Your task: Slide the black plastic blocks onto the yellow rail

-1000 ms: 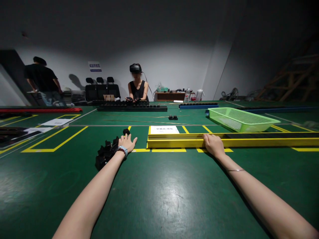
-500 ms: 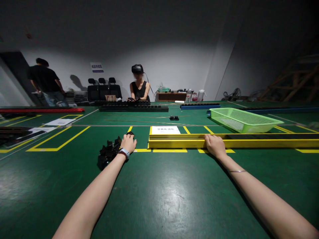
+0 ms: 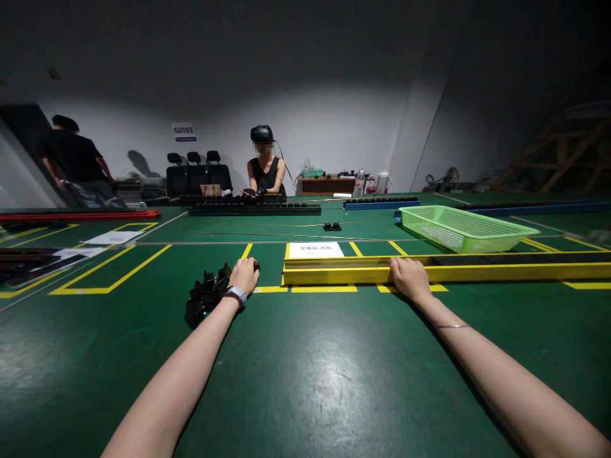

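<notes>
A long yellow rail [image 3: 334,275] lies across the green table [image 3: 305,356], its left end near the middle. My right hand [image 3: 409,277] is closed round the rail's near side, fingertips over its top edge. To the left of the rail end, my left hand [image 3: 245,276] is closed on a small black part [image 3: 256,264] that shows just past its fingers. A heap of black parts [image 3: 203,298] lies against the left side of that hand. Behind the rail is a white paper label [image 3: 316,249].
A green basket [image 3: 463,229] stands behind the rail at right. Two small black parts [image 3: 332,226] lie beyond the label. Further back are a black rail [image 3: 258,210], a blue rail [image 3: 382,205] and a seated person [image 3: 267,172]. Another person [image 3: 76,159] stands at left.
The black part at my left hand has turned or drawn in and shows less above the fingers. My right hand keeps its place on the rail. The standing person has shifted left.
</notes>
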{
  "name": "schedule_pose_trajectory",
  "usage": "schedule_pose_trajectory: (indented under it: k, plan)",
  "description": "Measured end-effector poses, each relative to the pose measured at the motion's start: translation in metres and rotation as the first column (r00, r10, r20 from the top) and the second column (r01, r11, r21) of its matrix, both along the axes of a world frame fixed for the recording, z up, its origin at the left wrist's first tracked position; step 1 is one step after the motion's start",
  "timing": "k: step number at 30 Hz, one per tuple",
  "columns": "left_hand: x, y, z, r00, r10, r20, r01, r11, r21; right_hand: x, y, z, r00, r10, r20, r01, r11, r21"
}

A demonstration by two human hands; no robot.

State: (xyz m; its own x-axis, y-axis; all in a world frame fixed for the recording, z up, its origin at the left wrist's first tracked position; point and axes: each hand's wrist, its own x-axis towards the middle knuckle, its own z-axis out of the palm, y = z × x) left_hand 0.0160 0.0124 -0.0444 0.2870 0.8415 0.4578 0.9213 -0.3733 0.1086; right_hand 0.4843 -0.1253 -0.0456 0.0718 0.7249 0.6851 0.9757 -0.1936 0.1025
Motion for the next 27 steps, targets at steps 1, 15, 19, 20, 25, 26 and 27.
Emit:
schedule_pose_trajectory:
  k: [1,15,19,20,25,26,27]
  plan:
    - [0.0002,-0.0003,0.0002,1.000,-0.002,0.002,0.002,1.000,0.005,0.0000,0.0000,0.0000,1.000,0.000,-0.001,0.000,1.000,0.000]
    - [0.0020,-0.0046,0.0052,1.000,0.015,0.007,-0.015,0.995,0.094,0.0005,0.0007,0.0006,1.000,-0.011,0.000,0.011,1.000,-0.013]
    - [0.0011,-0.0045,0.0067,0.996,-0.060,0.063,0.050,0.987,0.154,0.0015,0.0011,0.0000,1.000,-0.009,-0.005,0.009,1.000,-0.016]
    - [0.0009,-0.0044,0.0068,0.993,-0.083,0.089,0.067,0.983,0.168,0.0018,0.0012,-0.0002,1.000,-0.010,-0.002,0.010,1.000,-0.016]
    - [-0.0006,-0.0027,0.0055,0.937,-0.178,0.301,0.123,0.974,0.192,0.0027,0.0012,-0.0007,1.000,-0.010,0.005,0.010,1.000,-0.020]
    - [-0.0012,-0.0018,0.0051,0.922,-0.181,0.343,0.122,0.975,0.188,0.0026,0.0010,-0.0006,1.000,-0.007,0.003,0.007,1.000,-0.020]
    - [-0.0019,-0.0007,0.0048,0.909,-0.177,0.378,0.116,0.977,0.180,0.0025,0.0008,-0.0005,1.000,-0.004,-0.001,0.004,1.000,-0.019]
